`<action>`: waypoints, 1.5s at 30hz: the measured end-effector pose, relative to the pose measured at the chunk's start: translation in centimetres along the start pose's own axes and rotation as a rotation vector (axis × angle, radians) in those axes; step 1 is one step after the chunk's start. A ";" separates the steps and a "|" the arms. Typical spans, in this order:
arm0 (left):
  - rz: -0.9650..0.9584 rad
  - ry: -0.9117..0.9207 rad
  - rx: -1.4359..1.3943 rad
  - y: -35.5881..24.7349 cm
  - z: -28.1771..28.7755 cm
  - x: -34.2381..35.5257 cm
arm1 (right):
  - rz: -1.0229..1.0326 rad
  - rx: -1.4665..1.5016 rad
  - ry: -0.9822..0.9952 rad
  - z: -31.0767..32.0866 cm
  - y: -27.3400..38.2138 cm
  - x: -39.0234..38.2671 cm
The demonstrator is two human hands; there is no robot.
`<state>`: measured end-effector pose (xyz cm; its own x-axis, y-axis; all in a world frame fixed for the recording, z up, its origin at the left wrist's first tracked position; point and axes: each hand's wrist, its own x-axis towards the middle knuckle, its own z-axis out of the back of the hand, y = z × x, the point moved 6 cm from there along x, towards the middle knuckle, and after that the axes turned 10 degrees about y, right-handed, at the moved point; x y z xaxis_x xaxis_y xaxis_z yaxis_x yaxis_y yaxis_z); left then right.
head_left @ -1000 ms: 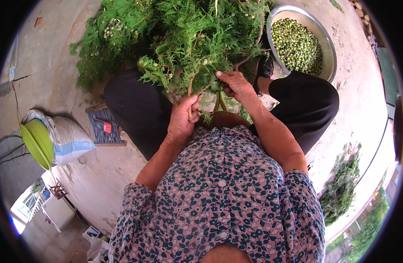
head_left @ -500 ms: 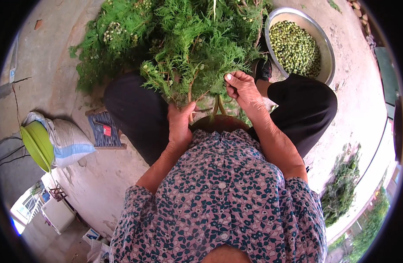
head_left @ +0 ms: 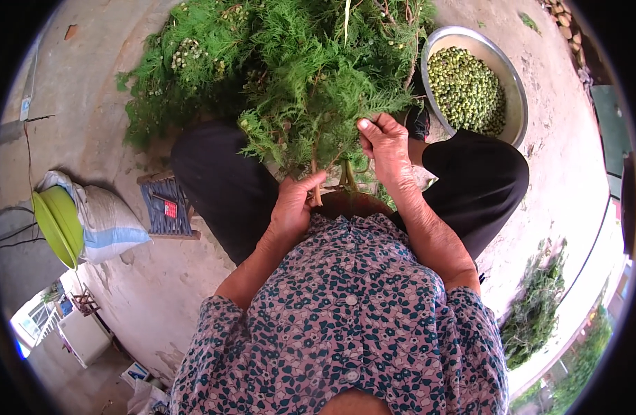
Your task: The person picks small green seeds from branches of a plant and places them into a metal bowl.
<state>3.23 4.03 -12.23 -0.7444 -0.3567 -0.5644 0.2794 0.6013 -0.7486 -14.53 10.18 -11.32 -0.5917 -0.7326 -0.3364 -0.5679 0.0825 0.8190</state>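
Observation:
My left hand (head_left: 295, 202) is closed round the woody stem of a leafy evergreen branch (head_left: 314, 131), whose cut end pokes out by the thumb. The branch's feathery foliage spreads away from me between my knees. At its right edge my right hand (head_left: 389, 146) is closed, thumb against curled fingers. Whatever those fingers pinch is too small to make out. Beyond lies a heap of similar cut branches (head_left: 186, 76), some with clusters of pale green cones. A metal basin (head_left: 519, 104) by my right knee holds many small green cones (head_left: 465, 90).
Below the branch sits a dark reddish-brown rounded thing (head_left: 349, 202), partly hidden. At left are a low woven stool (head_left: 164, 200) with a red packet (head_left: 170, 209), a sack (head_left: 110, 221) and a lime-green basin (head_left: 58, 221). More cut greenery (head_left: 537, 311) lies at right.
The held branch has shifted slightly right, its foliage bunching nearer my right hand. My left hand has moved a little right and nearer me. The right hand stays at the foliage's edge.

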 end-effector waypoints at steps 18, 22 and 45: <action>0.055 -0.142 -0.463 1.4 2.3 0.1 | -0.222 0.486 -0.080 5.5 -4.9 2.5; 0.121 -0.114 -0.517 2.2 2.8 0.7 | -0.332 0.309 -0.029 4.2 -6.1 2.7; 0.024 -0.174 -0.304 0.9 2.2 0.6 | -0.093 0.075 0.167 5.2 0.5 -0.7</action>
<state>4.39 2.76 -13.99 -0.6183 -0.4401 -0.6512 0.0833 0.7871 -0.6111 -17.43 14.25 -13.12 -0.4352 -0.8408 -0.3219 -0.6600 0.0547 0.7493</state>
